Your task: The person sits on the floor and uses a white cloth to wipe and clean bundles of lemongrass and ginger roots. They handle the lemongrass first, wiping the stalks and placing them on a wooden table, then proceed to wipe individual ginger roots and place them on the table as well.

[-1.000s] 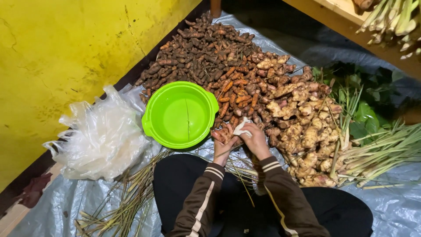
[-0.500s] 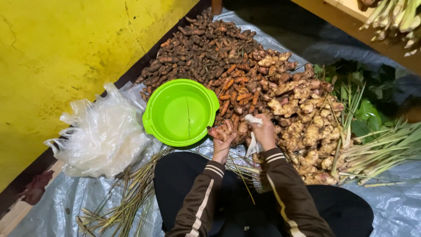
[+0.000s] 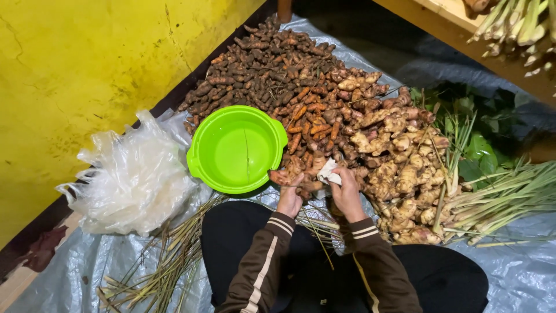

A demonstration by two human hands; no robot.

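The person sits on the floor on a grey plastic sheet (image 3: 521,278). The left hand (image 3: 289,197) is curled around an orange-brown root (image 3: 282,175) and holds it just beside the green bowl (image 3: 236,149), at about 4 o'clock from the bowl. The right hand (image 3: 346,194) is closed on a small white bag (image 3: 328,171). The two hands are near each other, just in front of the person's knees.

The green bowl has nothing in it. At 12 o'clock from the bowl lies a heap of dark brown roots (image 3: 260,64). At 3 o'clock from the bowl is a heap of pale knobbly roots (image 3: 399,168), with small orange roots (image 3: 307,116) between the heaps. At 9 o'clock from the bowl sits a bunch of clear plastic bags (image 3: 133,179), next to the yellow wall (image 3: 75,75). Long green stalks (image 3: 504,197) lie at 3 o'clock from the hands, past the pale roots. Dry thin stems (image 3: 162,261) lie at 8 o'clock from the hands.
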